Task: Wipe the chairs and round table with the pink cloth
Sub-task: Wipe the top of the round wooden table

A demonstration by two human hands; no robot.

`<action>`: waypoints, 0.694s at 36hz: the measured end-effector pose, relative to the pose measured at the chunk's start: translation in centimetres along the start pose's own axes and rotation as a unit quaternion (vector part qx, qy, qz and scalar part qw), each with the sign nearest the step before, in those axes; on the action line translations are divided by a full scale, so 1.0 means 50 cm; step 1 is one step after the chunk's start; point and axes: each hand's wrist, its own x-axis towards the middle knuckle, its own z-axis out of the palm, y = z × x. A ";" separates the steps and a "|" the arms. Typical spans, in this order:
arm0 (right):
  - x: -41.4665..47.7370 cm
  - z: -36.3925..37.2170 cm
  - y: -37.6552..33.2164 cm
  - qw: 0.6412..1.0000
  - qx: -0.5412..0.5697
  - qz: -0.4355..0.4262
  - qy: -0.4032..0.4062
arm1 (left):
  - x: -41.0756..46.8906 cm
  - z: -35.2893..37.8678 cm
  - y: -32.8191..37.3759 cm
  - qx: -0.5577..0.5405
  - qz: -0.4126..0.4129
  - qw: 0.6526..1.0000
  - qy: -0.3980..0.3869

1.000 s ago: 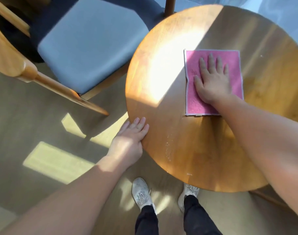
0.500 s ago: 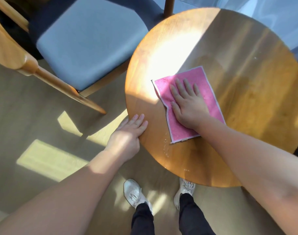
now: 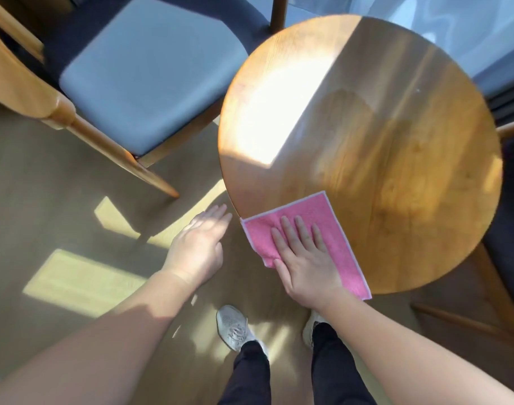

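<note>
Nearest, the right hand lies flat, fingers straight, pressing the pink cloth onto the round counter at its near-left rim — cloth's near edge seems to hang just over. The left hand has straight fingers too, holding nothing, just beside that rim — blurred, so contact can't be told. Farther left, a wooden chair w/ grey-blue seat stands beside the counter.

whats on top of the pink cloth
Only the right hand, flat with fingers straight, pressing the pink cloth onto the round table. The cloth beneath the palm is covered.
</note>
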 end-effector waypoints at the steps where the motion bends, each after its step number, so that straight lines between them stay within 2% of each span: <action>1: -0.001 0.001 -0.004 1.000 0.000 0.002 0.003 | -0.001 -0.002 -0.002 -0.005 0.000 1.000 0.003; 9: 0.043 -0.020 -0.010 0.999 -0.006 -0.032 0.001 | -0.021 -0.005 -0.032 -0.040 -0.015 0.998 0.039; 12: 0.090 -0.029 -0.010 0.999 -0.003 -0.035 -0.015 | -0.027 -0.007 -0.041 -0.046 -0.033 0.997 0.043; 25: 0.328 -0.143 0.088 0.993 -0.033 -0.114 0.025 | -0.020 0.012 -0.020 -0.051 -0.111 0.990 0.065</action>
